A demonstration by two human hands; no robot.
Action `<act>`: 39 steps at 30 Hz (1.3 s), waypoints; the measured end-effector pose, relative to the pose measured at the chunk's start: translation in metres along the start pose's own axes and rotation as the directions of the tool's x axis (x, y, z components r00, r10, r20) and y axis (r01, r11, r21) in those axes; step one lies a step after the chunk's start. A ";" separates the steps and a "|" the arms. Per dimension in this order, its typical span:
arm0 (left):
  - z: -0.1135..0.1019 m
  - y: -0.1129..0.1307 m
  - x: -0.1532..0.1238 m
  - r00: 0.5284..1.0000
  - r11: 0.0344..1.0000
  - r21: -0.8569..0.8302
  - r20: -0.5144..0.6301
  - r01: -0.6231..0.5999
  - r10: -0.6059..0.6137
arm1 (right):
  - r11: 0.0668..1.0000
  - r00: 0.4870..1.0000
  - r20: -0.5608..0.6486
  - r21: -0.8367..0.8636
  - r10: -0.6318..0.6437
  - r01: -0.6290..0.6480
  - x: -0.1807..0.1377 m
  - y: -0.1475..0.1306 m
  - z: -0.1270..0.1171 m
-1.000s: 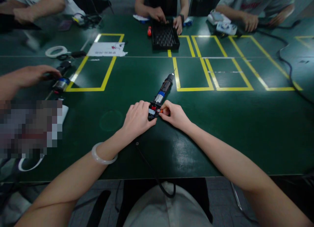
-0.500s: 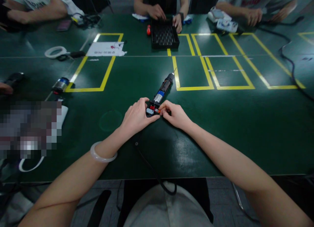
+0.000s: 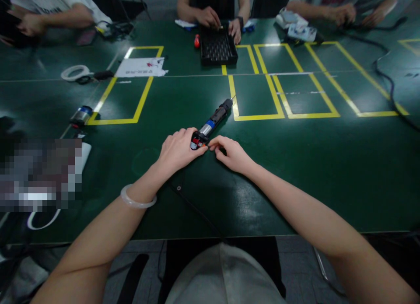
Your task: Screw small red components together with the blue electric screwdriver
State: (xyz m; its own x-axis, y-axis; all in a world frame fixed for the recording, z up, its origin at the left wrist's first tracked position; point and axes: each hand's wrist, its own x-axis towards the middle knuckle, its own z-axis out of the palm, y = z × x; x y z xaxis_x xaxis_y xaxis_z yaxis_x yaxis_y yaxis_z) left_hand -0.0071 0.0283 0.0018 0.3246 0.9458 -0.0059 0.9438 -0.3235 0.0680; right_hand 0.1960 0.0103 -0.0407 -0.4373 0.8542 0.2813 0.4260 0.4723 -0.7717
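Note:
An electric screwdriver (image 3: 208, 127) with a blue band, a silver section and a thin bit lies slantwise on the green table, its tip pointing away to the right. At its near end the casing is open, showing red, orange and pale parts (image 3: 196, 143). My left hand (image 3: 179, 150) wraps round this end from the left, thumb in front. Just to the right, my right hand (image 3: 229, 153) has thumb and fingers pinched close beside the orange part. Anything between those fingertips is too small to make out. A black cable (image 3: 197, 207) runs towards the table's near edge.
Across the table (image 3: 328, 172), a person's hands work at a black tray (image 3: 219, 60), with a red object (image 3: 197, 41) beside it. At left are a silver-and-blue cylinder (image 3: 82, 115), a white tape roll (image 3: 75, 73) and a paper sheet (image 3: 139, 68). Yellow tape marks rectangles.
The screwdriver's near end and my left hand have shifted slightly left and away from me. My right fingertips now sit a little farther from the exposed parts. The cable hangs differently.

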 end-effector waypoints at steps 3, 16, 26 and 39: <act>-0.002 -0.004 0.000 1.000 0.999 0.044 -0.014 0.013 -0.012 | 0.999 1.000 0.002 0.033 0.016 -0.016 -0.002 0.001 -0.002; -0.007 -0.072 0.020 0.958 0.959 0.024 -0.068 0.281 -0.279 | 1.000 1.000 0.014 0.008 -0.006 0.006 -0.004 0.001 -0.007; -0.006 -0.142 0.022 0.860 0.871 0.015 -0.166 0.491 -0.482 | 0.999 0.999 0.020 -0.016 -0.027 0.027 -0.003 0.003 -0.006; -0.008 -0.142 0.022 0.885 0.911 0.082 -0.288 0.404 -0.367 | 0.998 0.999 0.012 -0.030 -0.050 0.050 -0.003 0.005 -0.006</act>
State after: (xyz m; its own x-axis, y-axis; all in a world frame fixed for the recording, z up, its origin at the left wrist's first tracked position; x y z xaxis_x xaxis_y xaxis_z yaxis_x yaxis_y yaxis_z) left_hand -0.1345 0.0953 -0.0002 -0.0768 0.9632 0.2575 0.9961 0.0855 -0.0225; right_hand 0.2041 0.0116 -0.0421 -0.4677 0.8269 0.3122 0.4271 0.5206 -0.7393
